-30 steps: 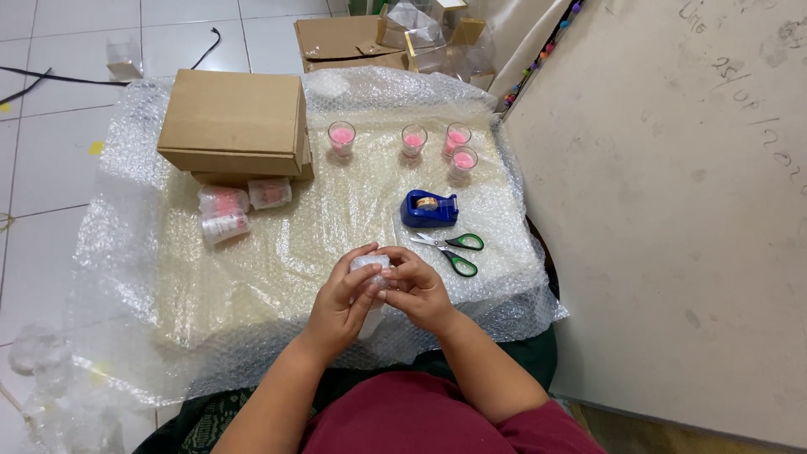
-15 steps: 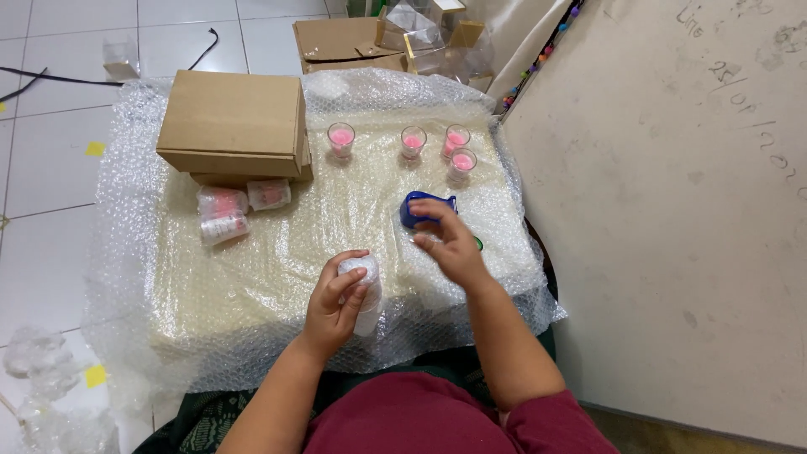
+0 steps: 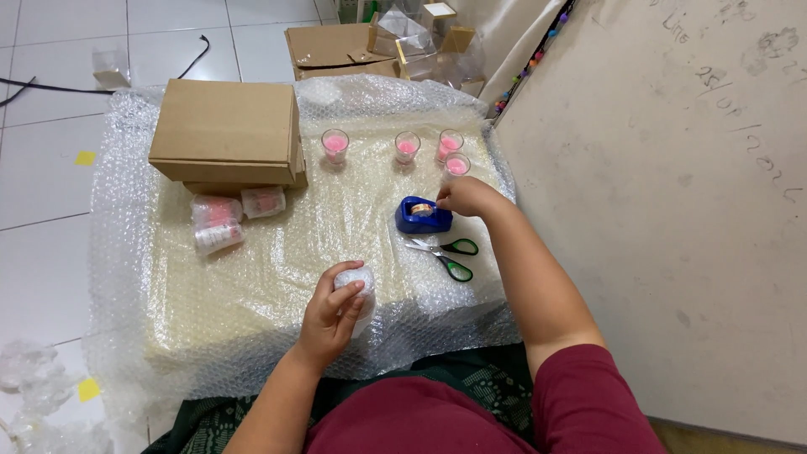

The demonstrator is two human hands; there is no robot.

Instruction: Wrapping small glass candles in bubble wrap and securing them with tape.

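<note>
My left hand [image 3: 329, 313] grips a small glass wrapped in bubble wrap [image 3: 353, 279], held upright near the front edge of the table. My right hand [image 3: 467, 197] reaches across to the blue tape dispenser [image 3: 423, 215], its fingertips pinched at the dispenser's right end. Green-handled scissors [image 3: 443, 253] lie just in front of the dispenser. Several small glasses with pink candle wax [image 3: 406, 146] stand unwrapped in a row behind it. Wrapped glasses [image 3: 220, 225] lie at the left beside stacked cardboard boxes [image 3: 225, 132].
A bubble wrap sheet [image 3: 252, 277] covers the low table. A large pale board [image 3: 664, 202] leans along the right side. More cardboard and clear boxes [image 3: 370, 42] sit on the tiled floor behind. Crumpled wrap [image 3: 34, 378] lies at the lower left.
My right hand let go of the wrapped glass and moved away to the tape dispenser. My left hand kept hold of the glass and lowered it slightly.
</note>
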